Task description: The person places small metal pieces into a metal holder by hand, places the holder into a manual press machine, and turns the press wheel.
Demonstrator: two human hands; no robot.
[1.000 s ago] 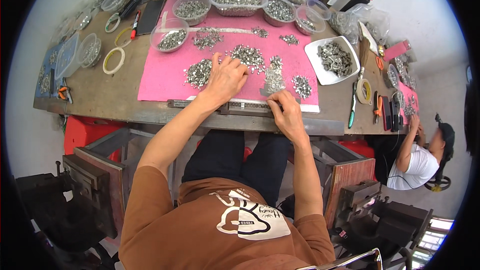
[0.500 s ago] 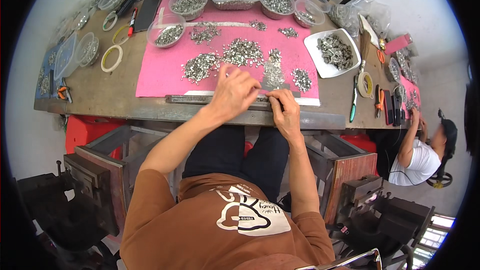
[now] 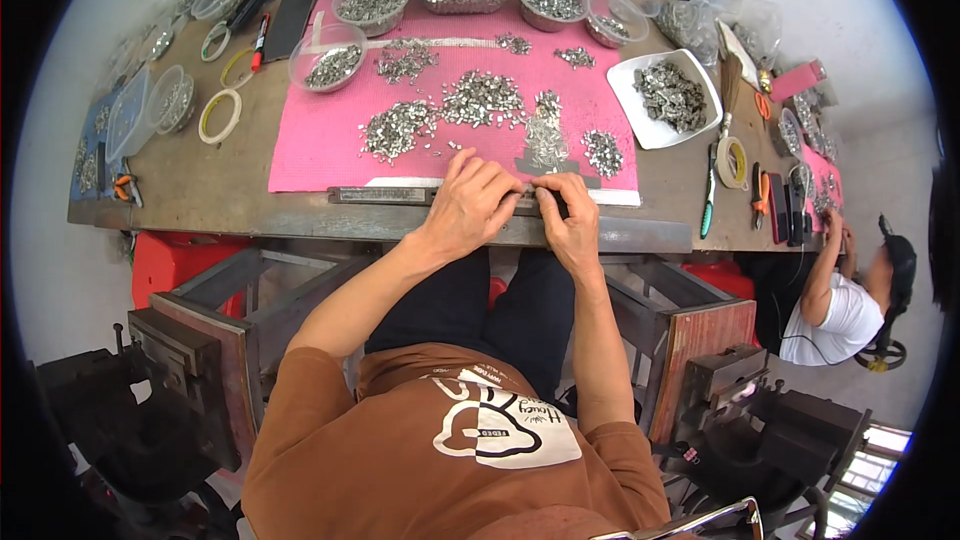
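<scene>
Drawn back from the 2 broad heaps of metal bits [image 3: 398, 130], where it reached 1 second ago, the left hand [image 3: 472, 202] has come to the dark metal bar [image 3: 385, 196], beside the right hand [image 3: 572, 220], which has hardly shifted. Their fingertips are just beside each other over the bar. In the left grip, thumb and forefinger look close together; I cannot tell whether a bit is pinched between them. The right grip has thumb and fingers bent at the bar, but whether they clamp it or only rest on it, I cannot tell.

To do this well, I would keep the bar flat and still with the right hand, leave the fine moving to the left fingertips, and press lightly so nothing small tips askew.

The bar lies by the near edge of the worktop [image 3: 200, 180], at the front of the pink mat [image 3: 310, 155]. Its long axis runs left to right, nearly parallel to that edge; the left end shows plainly, while the hands cover much of the right part.

Beyond the hands is a heap of slender pieces [image 3: 547, 143]; farther, a white tray [image 3: 640, 132] and a rectangular clear tub [image 3: 466, 4], both holding metal pieces.
</scene>
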